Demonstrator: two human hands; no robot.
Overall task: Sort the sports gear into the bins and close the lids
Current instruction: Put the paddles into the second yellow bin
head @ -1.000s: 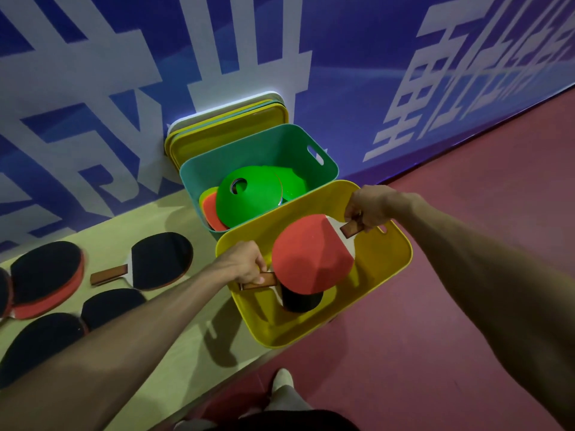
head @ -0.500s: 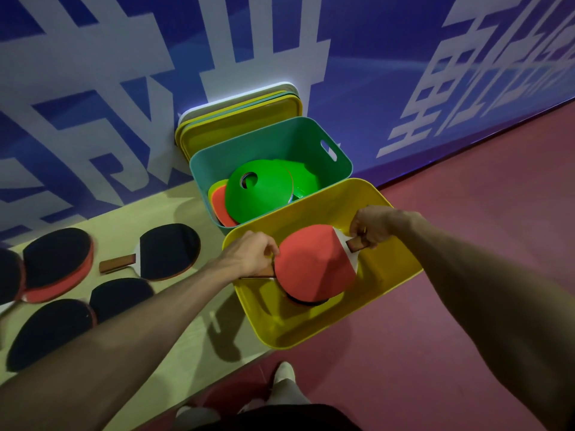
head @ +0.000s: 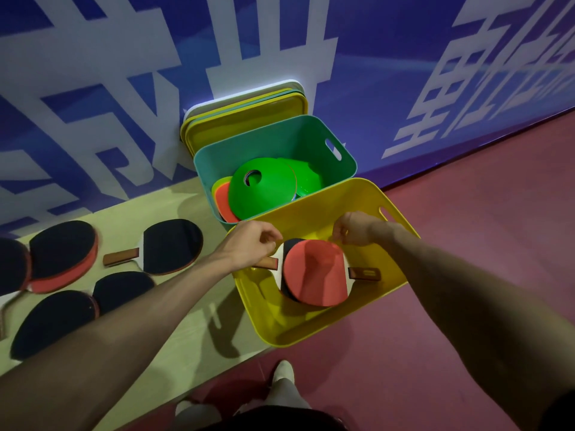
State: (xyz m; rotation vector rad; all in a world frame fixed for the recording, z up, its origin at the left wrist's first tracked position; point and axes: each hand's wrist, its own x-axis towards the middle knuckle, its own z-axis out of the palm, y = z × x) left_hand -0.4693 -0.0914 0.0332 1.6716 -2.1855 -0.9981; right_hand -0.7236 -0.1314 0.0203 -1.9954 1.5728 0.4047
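Head view: five table-tennis paddles lie black side up on the left part of the beige mat. At its right edge stand two bins. The teal bin by the wall holds overlapping cones, too nested to count, with four lids leaning behind it. The yellow bin in front holds two stacked paddles, red face uppermost. The left hand curls over one handle, grip unclear; the right hand is loosely curled and empty.

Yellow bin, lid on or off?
Off. The yellow bin is open-topped, two table tennis paddles visible inside; the lids stand stacked against the wall behind the teal bin.
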